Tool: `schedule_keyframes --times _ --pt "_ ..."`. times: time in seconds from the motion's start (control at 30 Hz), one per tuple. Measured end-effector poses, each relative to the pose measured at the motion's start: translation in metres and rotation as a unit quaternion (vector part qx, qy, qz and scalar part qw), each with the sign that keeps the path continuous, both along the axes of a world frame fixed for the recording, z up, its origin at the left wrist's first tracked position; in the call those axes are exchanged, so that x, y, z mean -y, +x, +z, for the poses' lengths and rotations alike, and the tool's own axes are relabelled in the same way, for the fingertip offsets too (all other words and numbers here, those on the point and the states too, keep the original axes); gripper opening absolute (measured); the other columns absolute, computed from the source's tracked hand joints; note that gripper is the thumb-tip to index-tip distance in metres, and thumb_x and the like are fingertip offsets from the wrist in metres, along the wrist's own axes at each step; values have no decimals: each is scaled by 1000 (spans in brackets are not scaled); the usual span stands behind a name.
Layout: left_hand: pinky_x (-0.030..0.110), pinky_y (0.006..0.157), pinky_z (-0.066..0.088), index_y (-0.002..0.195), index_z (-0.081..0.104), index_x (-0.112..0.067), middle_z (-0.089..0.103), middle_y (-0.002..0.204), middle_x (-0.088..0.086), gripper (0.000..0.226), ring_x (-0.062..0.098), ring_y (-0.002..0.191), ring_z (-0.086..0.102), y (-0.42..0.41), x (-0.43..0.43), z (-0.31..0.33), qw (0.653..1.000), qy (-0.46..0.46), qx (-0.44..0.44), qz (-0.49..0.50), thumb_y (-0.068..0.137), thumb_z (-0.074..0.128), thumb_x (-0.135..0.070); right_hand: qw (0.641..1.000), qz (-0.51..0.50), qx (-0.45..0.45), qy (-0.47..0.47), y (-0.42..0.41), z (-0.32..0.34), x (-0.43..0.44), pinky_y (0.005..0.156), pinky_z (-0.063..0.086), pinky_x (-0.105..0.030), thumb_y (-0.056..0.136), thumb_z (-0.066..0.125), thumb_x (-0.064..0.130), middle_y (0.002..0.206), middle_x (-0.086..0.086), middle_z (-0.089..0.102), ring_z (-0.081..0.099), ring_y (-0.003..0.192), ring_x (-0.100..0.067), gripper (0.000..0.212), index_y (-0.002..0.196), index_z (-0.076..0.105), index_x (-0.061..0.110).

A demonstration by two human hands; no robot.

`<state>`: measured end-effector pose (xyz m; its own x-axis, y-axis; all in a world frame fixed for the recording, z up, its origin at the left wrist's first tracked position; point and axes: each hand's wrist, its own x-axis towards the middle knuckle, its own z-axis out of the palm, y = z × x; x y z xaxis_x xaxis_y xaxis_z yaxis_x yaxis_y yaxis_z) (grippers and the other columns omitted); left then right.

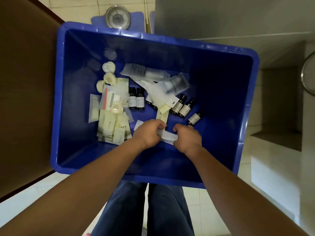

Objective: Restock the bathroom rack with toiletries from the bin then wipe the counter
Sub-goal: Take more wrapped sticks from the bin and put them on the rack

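Where the bin (221,92) floor lies bare, left hand (148,133) and right hand (187,137) pinch 1 packet (168,137).

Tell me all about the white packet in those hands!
The packet is small, flat and white, probably thin plastic or paper; any print is too blurred to read. It is held slightly slanted inside the blue bin, near its front. The left hand pinches one end and the right hand the other, hiding both ends.
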<state>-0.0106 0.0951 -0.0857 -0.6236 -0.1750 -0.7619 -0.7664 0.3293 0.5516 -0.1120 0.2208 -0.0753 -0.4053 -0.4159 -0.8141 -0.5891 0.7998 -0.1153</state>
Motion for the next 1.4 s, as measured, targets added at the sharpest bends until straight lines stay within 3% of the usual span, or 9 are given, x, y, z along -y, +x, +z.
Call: schedule_keyframes --times 0.2,0.37,0.47,0.63,0.83,0.97,1.1,1.27,1.4 --pt "28 100 43 126 57 -21 56 126 -2 50 15 118 52 3 0 -2 1000 -9 -9 -9 81 63 -2 998 -42 46 16 2 1 3 70 43 -30 81 62 14 103 -2 65 60 94 -24 23 102 57 22" --pt "33 93 39 126 58 -33 56 125 -2 47 22 116 45 7 1 2 988 -97 -4 -123 81 70 -31 979 -169 113 -14 -2 8 9 67 54 -35 75 63 10 89 3 66 63 82 -20 17 84 63 24" --pt "33 89 43 118 64 -33 64 115 -4 40 21 108 51 10 5 8 985 -111 21 -130 81 69 -46 983 -153 98 -31 -8 20 18 64 52 -33 73 59 7 82 5 65 62 78 -19 19 76 61 25" --pt "29 76 41 114 58 -26 67 110 -2 35 24 100 60 13 22 23 989 -88 57 -108 87 62 -47 976 -176 67 -110 -13 37 40 61 48 -30 76 51 8 74 11 61 60 75 -16 21 73 60 27" --pt "32 64 43 104 52 -21 61 91 2 24 22 74 58 26 54 36 994 -30 80 63 88 59 -37 912 -291 -38 -286 -20 53 75 73 51 -33 84 55 10 99 6 60 58 85 -13 17 93 63 21" --pt "41 74 52 101 55 -20 63 89 1 22 23 80 62 31 62 38 982 3 61 178 85 58 -36 935 -249 -69 -244 -26 45 84 82 52 -41 83 60 13 113 4 55 55 103 -17 25 107 58 20" --pt "44 73 56 105 56 -20 64 85 1 36 25 78 65 26 60 38 942 50 33 331 74 53 -39 962 -221 -44 -153 -24 31 79 86 50 -44 82 65 20 125 -3 51 55 107 -24 38 117 51 18" --pt "15 51 44 108 54 -10 59 87 3 17 20 79 60 14 53 35 889 97 17 447 92 51 -14 967 -177 -104 -148 -19 25 74 79 49 -37 85 65 20 123 0 55 56 104 -23 37 119 50 19" --pt "16 53 43 112 52 -10 60 91 5 19 20 81 60 10 50 35 871 114 10 478 93 50 -12 959 -158 -149 -185 -16 25 78 82 48 -38 89 59 26 109 -1 65 59 101 -25 28 116 59 18"
